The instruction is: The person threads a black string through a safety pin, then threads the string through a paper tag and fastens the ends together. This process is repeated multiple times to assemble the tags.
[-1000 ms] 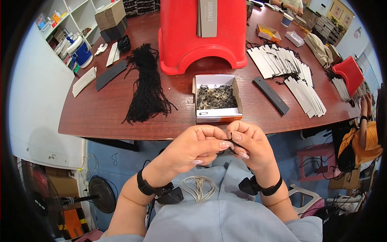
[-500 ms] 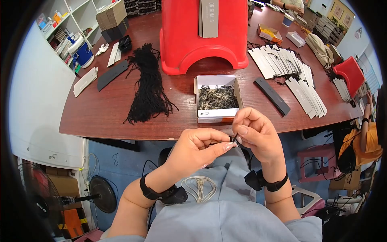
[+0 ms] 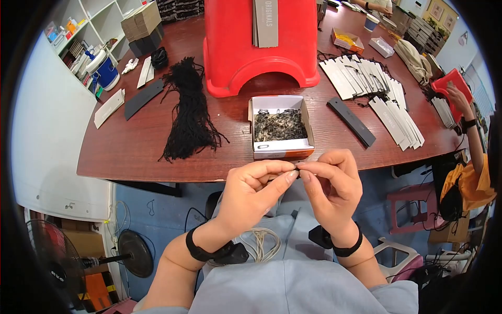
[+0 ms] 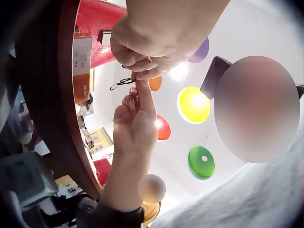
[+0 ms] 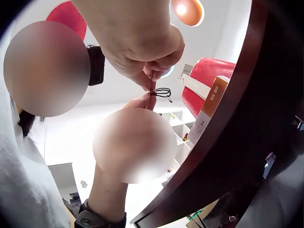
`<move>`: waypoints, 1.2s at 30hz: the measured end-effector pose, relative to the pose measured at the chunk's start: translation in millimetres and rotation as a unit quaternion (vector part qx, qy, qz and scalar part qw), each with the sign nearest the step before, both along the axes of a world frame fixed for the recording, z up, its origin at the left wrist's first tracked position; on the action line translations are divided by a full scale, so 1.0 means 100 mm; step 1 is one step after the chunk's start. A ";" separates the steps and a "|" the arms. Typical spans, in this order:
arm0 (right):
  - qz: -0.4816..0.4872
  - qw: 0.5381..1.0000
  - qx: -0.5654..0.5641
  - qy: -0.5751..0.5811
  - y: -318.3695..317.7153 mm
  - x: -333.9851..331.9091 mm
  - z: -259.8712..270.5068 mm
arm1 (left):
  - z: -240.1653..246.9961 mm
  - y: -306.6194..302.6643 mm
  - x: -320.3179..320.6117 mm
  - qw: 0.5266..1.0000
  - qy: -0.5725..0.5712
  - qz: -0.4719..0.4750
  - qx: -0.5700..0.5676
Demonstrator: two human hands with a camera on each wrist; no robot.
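In the head view my left hand [image 3: 246,196] and right hand [image 3: 337,193] meet fingertip to fingertip in front of the table edge. Thumb and forefinger of each pinch a thin black cord, mostly hidden between them. From the right wrist, a small loop of this black cord [image 5: 162,92] sticks out beyond the fingertips. The left wrist view shows a small pin-like loop [image 4: 114,87] hanging at its end. Just past the hands stands an open white box [image 3: 282,147] holding many small black pins [image 3: 280,125]. A thick bundle of black cords [image 3: 185,115] lies left of it.
A red stool [image 3: 261,68] stands behind the box, grey printed tags [image 3: 266,26] on it. Fanned pale tags [image 3: 361,78] and a dark tag [image 3: 351,122] lie to the right. More tags [image 3: 110,108] lie left. Another person's arm [image 3: 473,131] reaches in at far right.
My right hand lifted slightly away from the left, then came back so the fingertips meet again. Both hands now sit a little higher. The person at far right has reached an arm toward a red stool.
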State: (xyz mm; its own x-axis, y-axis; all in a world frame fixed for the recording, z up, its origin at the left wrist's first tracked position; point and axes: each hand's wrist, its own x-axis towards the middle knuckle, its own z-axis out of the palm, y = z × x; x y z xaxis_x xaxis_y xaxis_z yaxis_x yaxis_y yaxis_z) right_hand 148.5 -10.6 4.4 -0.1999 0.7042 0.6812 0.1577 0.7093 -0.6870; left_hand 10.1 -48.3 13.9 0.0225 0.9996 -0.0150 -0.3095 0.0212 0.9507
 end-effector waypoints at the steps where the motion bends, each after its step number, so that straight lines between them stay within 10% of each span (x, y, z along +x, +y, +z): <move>1: 0.000 1.000 0.000 0.000 -0.01 0.01 0.00 | 0.00 0.00 0.00 1.000 0.000 0.000 0.000; 7: 0.053 0.998 0.023 -0.034 0.01 0.06 0.06 | 0.00 -0.02 -0.03 0.995 -0.092 -0.032 -0.001; 10: 0.157 0.920 -0.328 0.150 0.09 0.06 0.05 | 0.04 -0.04 -0.03 0.993 -0.094 -0.058 -0.031; 14: 0.304 0.812 -0.461 0.188 0.12 0.11 -0.01 | 0.04 -0.03 -0.01 0.999 -0.040 -0.026 0.024; 30: 0.271 0.854 -0.421 0.139 0.07 0.12 0.07 | 0.01 -0.04 0.03 0.928 0.280 0.119 0.217; 36: 0.270 0.869 -0.399 0.116 0.06 0.14 0.08 | 0.00 -0.07 0.05 0.981 0.111 0.100 0.124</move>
